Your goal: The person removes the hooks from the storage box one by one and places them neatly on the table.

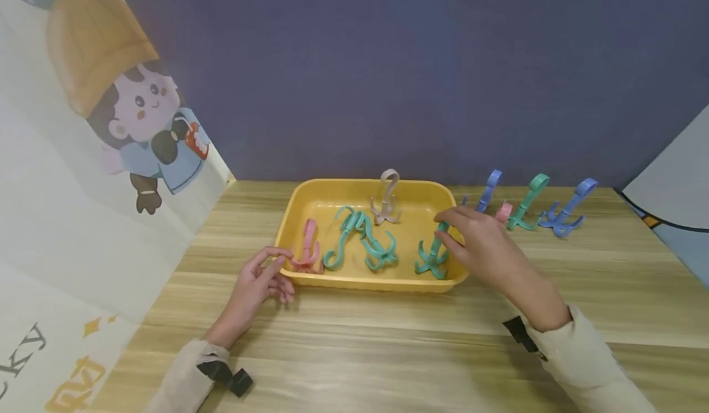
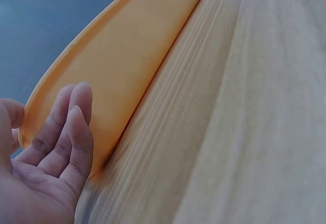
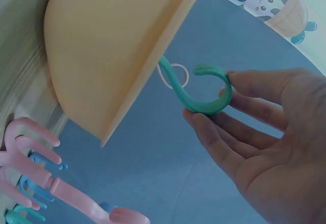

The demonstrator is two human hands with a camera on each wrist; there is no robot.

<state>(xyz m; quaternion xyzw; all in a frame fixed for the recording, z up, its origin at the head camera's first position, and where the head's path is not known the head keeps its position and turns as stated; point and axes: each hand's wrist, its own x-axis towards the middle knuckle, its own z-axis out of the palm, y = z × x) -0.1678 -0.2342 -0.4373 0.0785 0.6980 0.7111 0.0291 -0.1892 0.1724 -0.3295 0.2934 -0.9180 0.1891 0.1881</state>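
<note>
Dark blue wall (image 1: 421, 74) stands at the far side; a pale printed panel (image 1: 50, 185) flanks the left. The wood-grained surface (image 1: 354, 357) runs below. On it, against the wall's middle stretch, sits my yellow tray (image 1: 365, 284).

My right grip (image 1: 487, 240) is over the tray's right end, thumb and fingers pinched on the curled top of a green hook (image 1: 432, 258). That hook is upright, slightly tilted, prongs down within the tray's near right corner; contact with the tray floor: cannot tell. My left grip (image 1: 257, 284) touches the rim at the near left corner, three fingers loosely extended outside the wall; whether thumb and forefinger pinch the rim, I cannot tell.

Other hooks in the tray: two green hooks (image 1: 379, 256) at the middle, a pink hook (image 1: 308, 236) near left, a pale hook (image 1: 384, 207) upright toward the far side. On the surface to the right: two blue hooks (image 1: 565, 215), one green between them, and a pink one, partly hidden behind my right grip.
</note>
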